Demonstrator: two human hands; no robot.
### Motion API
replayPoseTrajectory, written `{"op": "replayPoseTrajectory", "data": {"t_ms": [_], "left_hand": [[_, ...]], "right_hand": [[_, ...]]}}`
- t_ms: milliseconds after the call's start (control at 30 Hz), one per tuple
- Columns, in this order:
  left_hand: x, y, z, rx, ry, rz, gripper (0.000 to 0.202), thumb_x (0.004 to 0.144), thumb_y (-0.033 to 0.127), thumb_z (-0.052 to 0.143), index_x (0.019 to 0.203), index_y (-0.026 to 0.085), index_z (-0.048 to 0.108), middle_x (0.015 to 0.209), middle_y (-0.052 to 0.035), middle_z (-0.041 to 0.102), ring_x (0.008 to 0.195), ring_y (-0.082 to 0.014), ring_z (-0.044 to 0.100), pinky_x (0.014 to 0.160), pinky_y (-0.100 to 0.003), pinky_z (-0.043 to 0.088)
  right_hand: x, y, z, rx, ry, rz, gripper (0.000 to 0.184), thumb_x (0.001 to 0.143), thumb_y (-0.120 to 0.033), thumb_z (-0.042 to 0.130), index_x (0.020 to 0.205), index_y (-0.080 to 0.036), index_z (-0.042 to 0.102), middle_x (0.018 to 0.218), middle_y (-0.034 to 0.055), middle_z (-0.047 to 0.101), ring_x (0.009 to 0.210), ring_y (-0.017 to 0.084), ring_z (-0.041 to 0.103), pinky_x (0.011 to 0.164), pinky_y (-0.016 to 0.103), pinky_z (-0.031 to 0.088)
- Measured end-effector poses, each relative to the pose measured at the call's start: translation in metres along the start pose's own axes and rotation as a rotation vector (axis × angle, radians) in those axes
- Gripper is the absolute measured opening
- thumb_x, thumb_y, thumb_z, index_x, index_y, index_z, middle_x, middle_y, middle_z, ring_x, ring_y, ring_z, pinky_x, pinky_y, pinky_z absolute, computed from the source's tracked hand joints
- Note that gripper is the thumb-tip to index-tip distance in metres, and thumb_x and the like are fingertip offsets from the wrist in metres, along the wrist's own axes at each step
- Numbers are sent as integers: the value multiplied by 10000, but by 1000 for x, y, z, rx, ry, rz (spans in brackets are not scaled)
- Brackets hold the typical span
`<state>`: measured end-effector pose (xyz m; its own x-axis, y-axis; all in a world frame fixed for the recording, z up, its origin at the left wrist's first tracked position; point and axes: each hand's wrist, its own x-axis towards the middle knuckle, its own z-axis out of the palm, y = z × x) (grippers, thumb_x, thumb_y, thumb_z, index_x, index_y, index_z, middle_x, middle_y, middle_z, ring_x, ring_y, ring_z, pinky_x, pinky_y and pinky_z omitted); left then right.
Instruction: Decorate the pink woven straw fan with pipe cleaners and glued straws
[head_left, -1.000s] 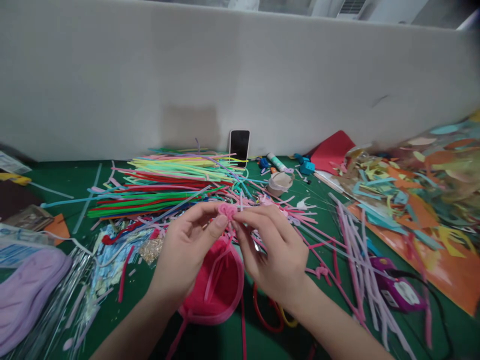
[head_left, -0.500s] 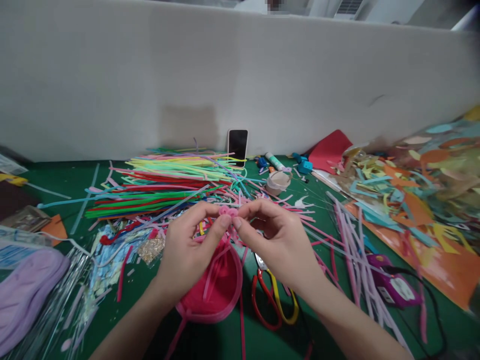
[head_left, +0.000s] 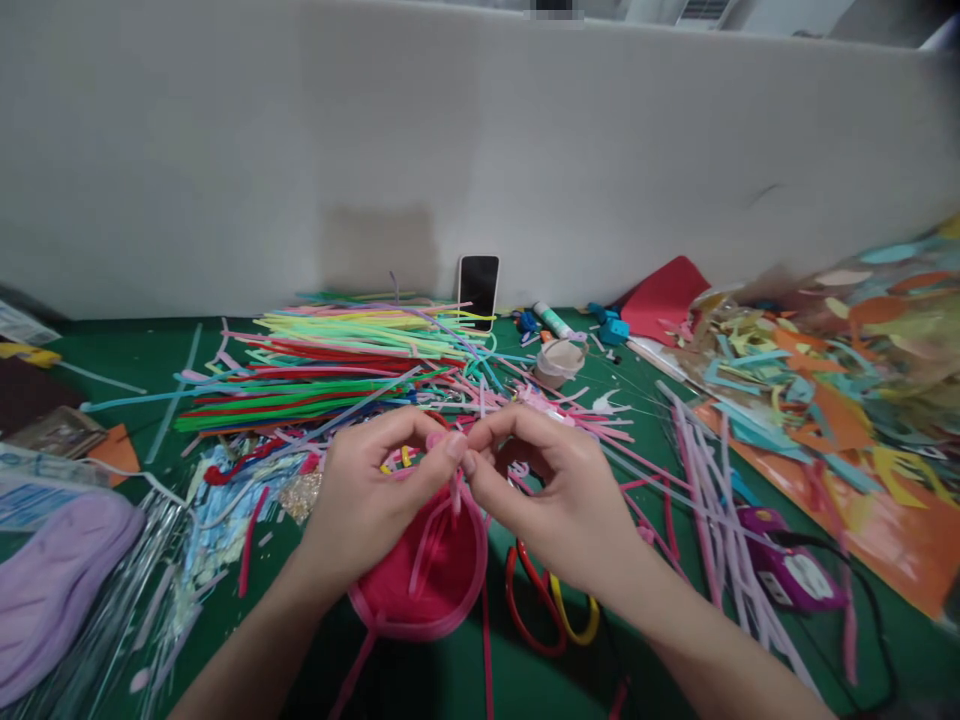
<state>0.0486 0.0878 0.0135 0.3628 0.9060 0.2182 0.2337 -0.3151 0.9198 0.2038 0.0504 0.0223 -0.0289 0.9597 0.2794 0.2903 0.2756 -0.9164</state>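
My left hand (head_left: 382, 505) pinches a small curled piece of pink pipe cleaner (head_left: 434, 440) between thumb and forefinger. Against it, my right hand (head_left: 551, 490) is also closed in a pinch, its fingertips almost touching the left thumb. A pale pink strand (head_left: 455, 495) hangs below the fingertips. Most of the piece is hidden by the fingers. Under my hands lies a pink-red, bowl-like form (head_left: 431, 632) with a fuzzy pink rim and loose strands inside. Scissors with red and yellow handles (head_left: 513, 605) lie below my right hand, their blades mostly covered.
Bundled coloured pipe cleaners (head_left: 337, 365) lie behind my hands. A phone (head_left: 478, 285) leans on the white partition (head_left: 600, 150). At right are lilac strips (head_left: 701, 500), a purple device (head_left: 796, 575) with a black cord and paper scraps (head_left: 817, 400). A lilac sole-shaped piece (head_left: 67, 570) lies left.
The pink curl at my fingertips has turned and is more covered now. Both hands stay pinched together, with only slight finger movement. The view has shifted a little.
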Motion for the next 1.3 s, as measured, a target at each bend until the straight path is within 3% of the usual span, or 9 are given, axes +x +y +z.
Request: {"op": "replayPoseTrajectory", "data": {"t_ms": [200,333,433,567,667,833,1067,1200,1300], "left_hand": [[2,0,3,-151,-2,-133,307,918,329,555,650,179,560,624,47,544,595,-89,508,565,-180,418],[2,-3,-2,-212,-134,-174,332,922,402,552,682,174,576,645,38,514,603,-94,465,567,-190,412],[2,-1,-5,-243,-201,-144,310,917,420,559,729,177,598,699,16,554,646,-115,506,597,-211,437],[-1,4,-2,-208,-143,-56,209,921,363,562,814,196,629,782,-2,605,736,-144,567,673,-239,467],[-2,3,1,-201,-103,-82,239,923,340,551,745,198,623,728,8,585,689,-135,540,641,-237,445],[-1,-3,-2,-506,-231,-270,285,869,391,618,666,192,592,623,19,520,559,-113,475,541,-234,407],[3,-5,-3,-822,-403,-553,313,705,382,753,576,167,565,511,41,436,423,-64,328,423,-205,269],[4,-10,-2,-774,-477,-477,287,783,395,703,634,167,610,547,28,491,437,-74,374,450,-215,318],[5,-9,-4,-448,-291,-204,227,875,369,630,737,189,642,682,6,572,596,-120,508,575,-239,413]], "right_hand": [[3,1,-4,-177,28,-215,65,829,-93,587,809,-153,600,727,6,611,672,108,576,628,230,478],[9,-3,-16,-236,-124,-356,65,829,-80,606,828,-145,606,746,14,620,692,108,563,654,236,468],[10,-9,-22,-116,-171,-207,75,836,-96,616,808,-165,605,725,-9,615,639,87,555,590,200,465],[7,-11,-21,55,-116,39,65,850,-161,620,796,-193,605,700,-24,613,590,85,551,515,184,465],[6,-9,-19,58,-131,55,56,845,-165,622,801,-197,607,709,-17,625,606,97,563,530,200,486],[7,-9,-22,-116,-161,-220,106,830,-98,616,823,-202,596,732,-15,626,643,103,577,599,226,509],[15,-5,-35,-445,-246,-850,170,832,-121,613,889,-269,675,853,33,734,769,194,666,671,339,574],[20,2,-44,-438,-393,-822,132,781,-218,705,786,-350,700,882,-37,756,776,181,692,583,283,573],[19,11,-45,-453,-227,-725,159,778,-179,705,825,-332,706,883,-9,755,799,189,688,685,318,585]]}}
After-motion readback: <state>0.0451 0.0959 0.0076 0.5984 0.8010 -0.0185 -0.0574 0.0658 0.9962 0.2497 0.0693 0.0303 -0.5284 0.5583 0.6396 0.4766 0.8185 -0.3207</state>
